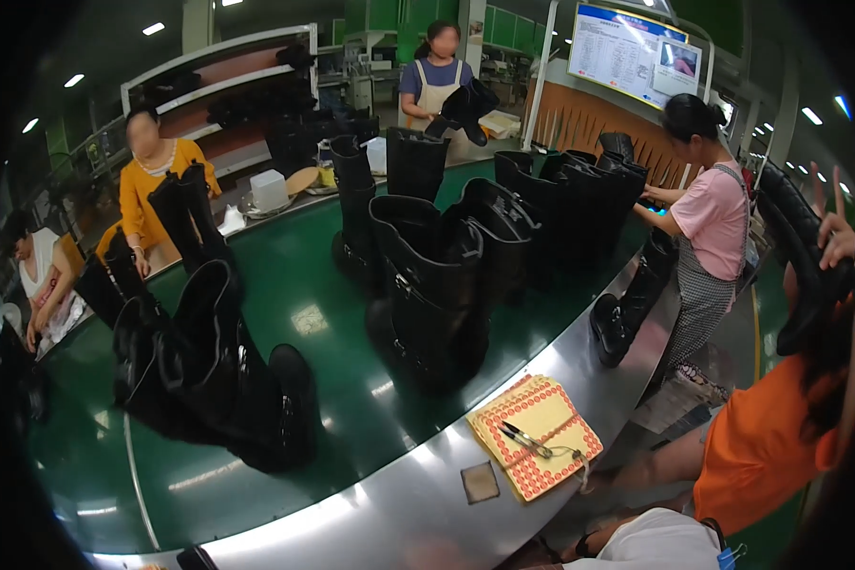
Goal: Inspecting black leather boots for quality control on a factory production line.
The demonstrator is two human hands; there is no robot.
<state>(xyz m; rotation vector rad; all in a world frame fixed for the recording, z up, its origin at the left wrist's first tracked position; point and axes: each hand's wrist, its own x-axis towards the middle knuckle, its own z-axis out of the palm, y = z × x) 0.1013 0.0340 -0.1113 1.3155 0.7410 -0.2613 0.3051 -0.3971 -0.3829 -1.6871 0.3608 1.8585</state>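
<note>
Viewing: head camera looks down on a curved green table (285, 285) with a steel rim.
Own hands: neither left nor right hand is in the picture, so grip cannot be told.
Nearest thing: stack of yellow sheets with red dots (534, 435) lying flat on the steel rim, lower centre-right.
On it: small scissors (524, 439) on top of the sheets.
Beside it: small brown square patch (480, 482) just left of the sheets, apart from them.
Boots: tall glossy black boots (432, 294) standing upright on the green surface; another cluster (223, 370) to the left.
People: four workers around the table, one in a pink top (714, 217) handling boots.
</note>
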